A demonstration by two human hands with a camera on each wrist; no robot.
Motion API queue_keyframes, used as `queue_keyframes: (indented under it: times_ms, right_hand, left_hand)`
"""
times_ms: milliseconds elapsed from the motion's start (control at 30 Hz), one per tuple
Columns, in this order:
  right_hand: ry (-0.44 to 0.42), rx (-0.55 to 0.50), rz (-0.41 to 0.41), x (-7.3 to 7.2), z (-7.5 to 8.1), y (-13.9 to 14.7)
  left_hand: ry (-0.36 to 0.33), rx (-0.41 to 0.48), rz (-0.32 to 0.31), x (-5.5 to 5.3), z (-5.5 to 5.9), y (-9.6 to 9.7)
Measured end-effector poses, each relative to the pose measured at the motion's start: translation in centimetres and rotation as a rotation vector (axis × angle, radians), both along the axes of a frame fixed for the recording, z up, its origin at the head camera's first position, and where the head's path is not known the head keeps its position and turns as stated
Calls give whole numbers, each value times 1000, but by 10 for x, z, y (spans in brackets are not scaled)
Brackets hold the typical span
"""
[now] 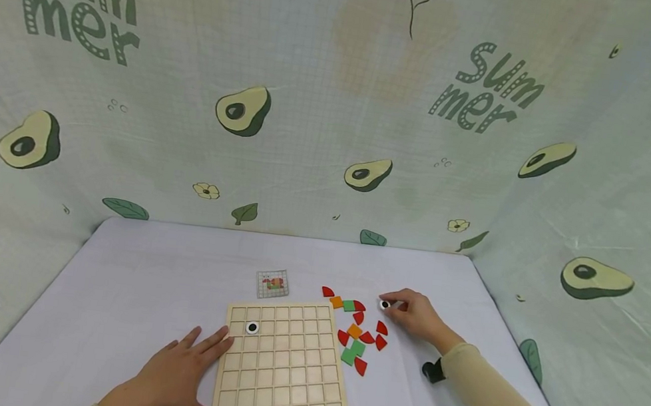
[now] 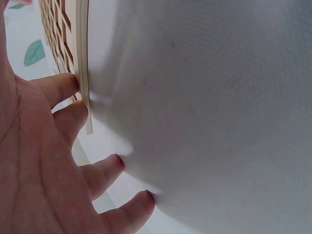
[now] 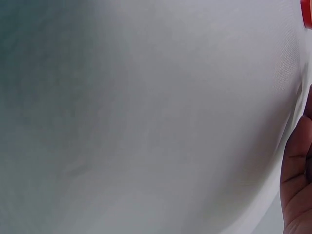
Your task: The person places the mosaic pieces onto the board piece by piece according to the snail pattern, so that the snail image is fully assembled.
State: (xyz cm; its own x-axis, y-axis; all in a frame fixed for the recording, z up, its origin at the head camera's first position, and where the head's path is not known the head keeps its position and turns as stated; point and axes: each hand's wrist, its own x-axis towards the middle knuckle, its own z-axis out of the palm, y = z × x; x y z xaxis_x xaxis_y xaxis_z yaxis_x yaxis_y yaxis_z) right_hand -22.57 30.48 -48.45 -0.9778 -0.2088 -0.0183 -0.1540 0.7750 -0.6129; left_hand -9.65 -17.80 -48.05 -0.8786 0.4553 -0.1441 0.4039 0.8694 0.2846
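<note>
In the head view a light wooden grid board [image 1: 288,367] lies on the table. A white round piece with a black dot [image 1: 252,327] sits in a cell near its upper left corner. My left hand [image 1: 176,377] is spread along the board's left side, two fingertips at the rim; the left wrist view shows those fingers against the board's edge [image 2: 83,58] and two others on the cloth. Beyond the board's right side, my right hand [image 1: 416,315] pinches a second white round piece with a black dot [image 1: 384,305] between thumb and fingertips.
Red quarter-round pieces [image 1: 360,366], orange squares [image 1: 354,331] and green squares [image 1: 349,356] lie scattered right of the board. A small gridded picture card [image 1: 273,284] lies behind it. White cloth [image 1: 130,274] covers the table; a patterned curtain [image 1: 301,200] rises behind.
</note>
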Motion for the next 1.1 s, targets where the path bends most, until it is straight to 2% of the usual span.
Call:
queue_keyframes:
  times_ms: [233,500,700,933,1100]
  right_hand:
    - [5,-6,4,1,2,-3]
    - [14,-19,61,0,11,-14]
    - [-6,-44,108,0,22,-39]
    - [-41,-68,196,1,37,-83]
    - [-35,-124,286,4,36,-112]
  left_hand:
    - [-7,1,7,1,3,1]
    - [-1,-11,9,2,5,3]
    - [-2,-17,7,1,4,3]
    - [-1,-15,4,2,3,1]
    - [0,-16,2,2,4,2]
